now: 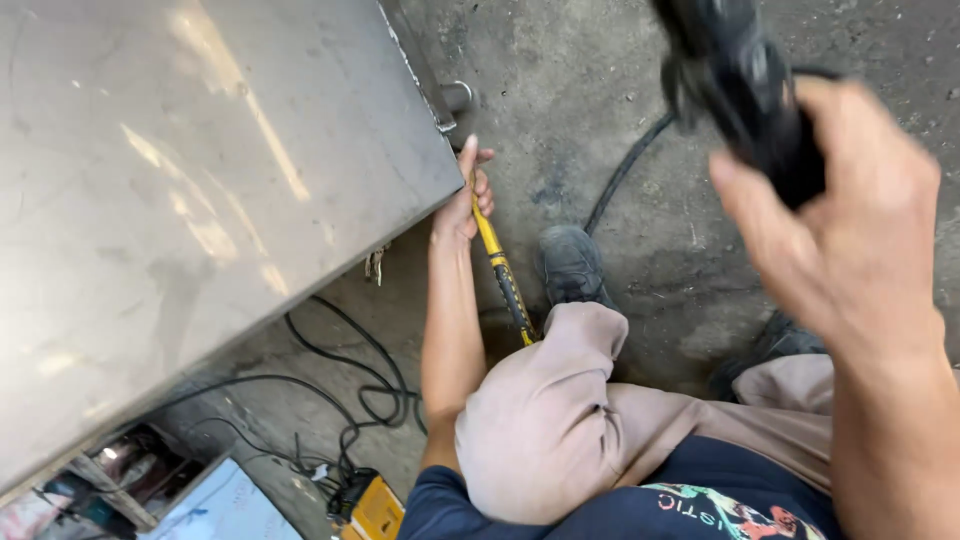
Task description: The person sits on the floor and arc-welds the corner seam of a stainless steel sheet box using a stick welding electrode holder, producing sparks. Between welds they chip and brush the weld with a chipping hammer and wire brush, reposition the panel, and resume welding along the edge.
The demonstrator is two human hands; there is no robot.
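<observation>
- Yellow-and-black handled tool [503, 275]: long slim bar, looks like a level or pry-type tool, exact kind unclear. It runs from the corner of the steel sheet [200, 200] down toward the knee, low over the concrete floor [560, 130].
- Handling, my read: stiff, moderate weight, won't flex. The black grip section mid-shaft is the sensible place to hold; the painted yellow part is probably slicker.
- Left hand [462, 205]: fingers curled round the tool's top end, thumb up against the sheet edge. Closed grip.
- Right hand [850, 230]: raised near the camera, wrapped round a black power tool [745, 85], blurred; its black cord [620, 175] trails across the floor.
- Person crouches, dark shoe [572, 265] beside the bar.
- Loose black cables [350, 390] and a yellow box [378, 508] lie below the sheet.
</observation>
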